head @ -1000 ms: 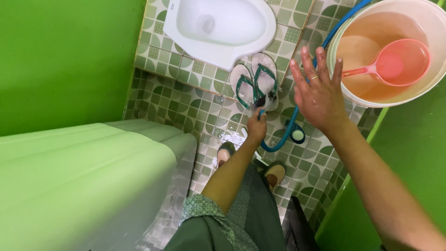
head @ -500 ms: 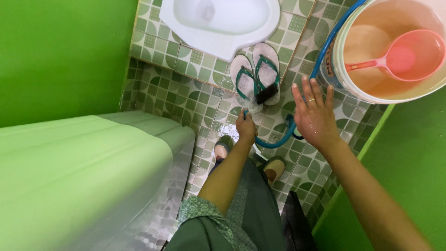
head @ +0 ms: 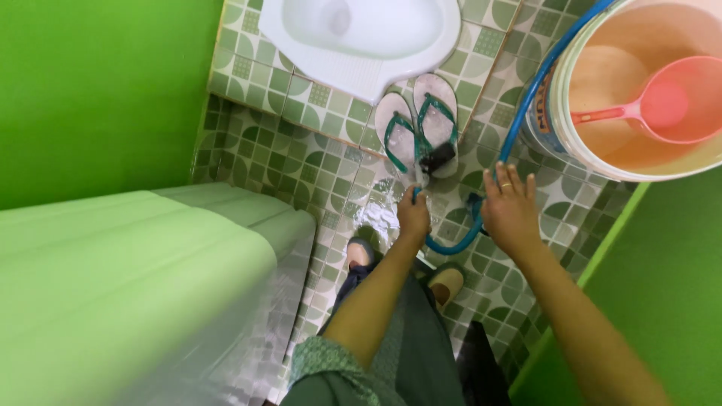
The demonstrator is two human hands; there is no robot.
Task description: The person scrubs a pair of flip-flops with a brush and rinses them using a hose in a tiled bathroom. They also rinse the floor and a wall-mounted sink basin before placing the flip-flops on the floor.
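Left hand (head: 414, 214) is wrapped tight around the blue hose (head: 519, 113) end, aimed at the sandals (head: 417, 128) on the tiled floor (head: 301, 165). Right hand (head: 510, 207) hovers spread flat near the bucket (head: 549, 113).

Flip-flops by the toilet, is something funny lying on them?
Yes. A small dark object lies across the right one of the flip-flops. Water from the blue hose, held in the left hand, wets the floor tiles.
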